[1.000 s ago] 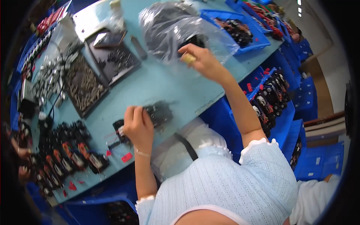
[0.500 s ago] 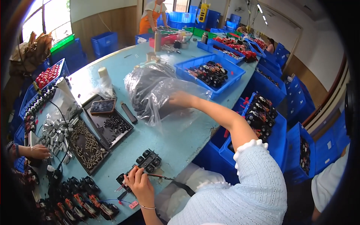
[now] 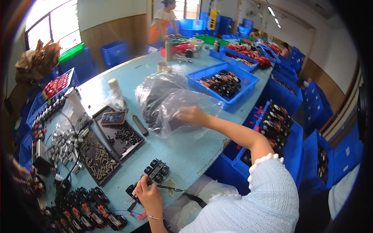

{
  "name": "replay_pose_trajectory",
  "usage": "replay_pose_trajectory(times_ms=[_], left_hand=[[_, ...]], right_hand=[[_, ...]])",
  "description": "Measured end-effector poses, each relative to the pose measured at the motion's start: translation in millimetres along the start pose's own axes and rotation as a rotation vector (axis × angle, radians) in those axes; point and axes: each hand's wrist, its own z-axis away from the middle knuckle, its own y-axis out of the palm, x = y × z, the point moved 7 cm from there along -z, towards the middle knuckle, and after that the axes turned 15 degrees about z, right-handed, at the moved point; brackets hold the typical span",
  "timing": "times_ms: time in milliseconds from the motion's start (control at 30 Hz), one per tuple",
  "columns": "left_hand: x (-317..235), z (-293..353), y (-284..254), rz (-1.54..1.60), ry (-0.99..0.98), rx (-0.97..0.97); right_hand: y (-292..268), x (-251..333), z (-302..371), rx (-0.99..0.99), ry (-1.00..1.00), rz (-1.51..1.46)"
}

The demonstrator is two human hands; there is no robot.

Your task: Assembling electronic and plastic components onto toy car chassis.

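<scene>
A black wheeled chassis [image 3: 157, 171] lies on the table [image 3: 182, 153] in front of the person, and the left hand [image 3: 150, 197] is closed over its near end, fingers bent and gripping it. A slim dark tool [image 3: 171, 188] lies just beside that hand, pointing toward the table edge, and a red tag [image 3: 142, 216] lies near the wrist. The right hand [image 3: 193, 115] is at the mouth of a clear plastic bag [image 3: 155, 95]; it is blurred, and whether its fingers pinch anything cannot be told. The bulky bag stands between that hand and the far part of the table, its loose film spreading toward a blue tray [image 3: 230, 101] filled with dark chassis and orange wires. Left of the bag lies a grey bar [image 3: 140, 125], then a dark tray [image 3: 134, 149] of small black parts, with a phone [image 3: 113, 118] lying over its far end. Touching it is a second tray [image 3: 101, 182] full of small metal pieces, with silver parts [image 3: 66, 145] heaped alongside. More assembled chassis [image 3: 79, 213] stand in a row at the lower left. Beside the table on the right, a blue crate [image 3: 294, 145] carries further wheeled chassis.
</scene>
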Motion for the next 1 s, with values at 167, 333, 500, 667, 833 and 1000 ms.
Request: replay_pose_trajectory(times_ms=[167, 333, 500, 667, 833, 1000], left_hand=[[4.5, 2.1, 5.1, -0.007, -0.003, -0.016], [-0.9, 2.5, 1.7, 0.011, 0.026, -0.013], [-0.2, 5.3, -5.0, 0.017, -0.041, 0.013], [-1.6, -12.2, 6.5, -0.001, -0.006, 0.038], [8.7, -1.7, 0.9, 0.057, -0.056, 0.002], [14.2, 4.5, 0.9, 0.038, -0.097, -0.002]], right_hand=[[-54.0, 58.0, -11.9, -0.137, 0.142, -0.325], [-47.5, 107.2, 15.5, -0.014, 0.22, -0.55], [18.5, 122.7, 53.8, 0.493, 0.225, -0.444], [33.6, 108.4, 66.5, 0.636, 0.241, -0.217], [38.8, 108.5, 38.2, 0.571, 0.338, -0.463], [32.2, 127.0, 4.5, 0.744, 0.346, -0.57]])
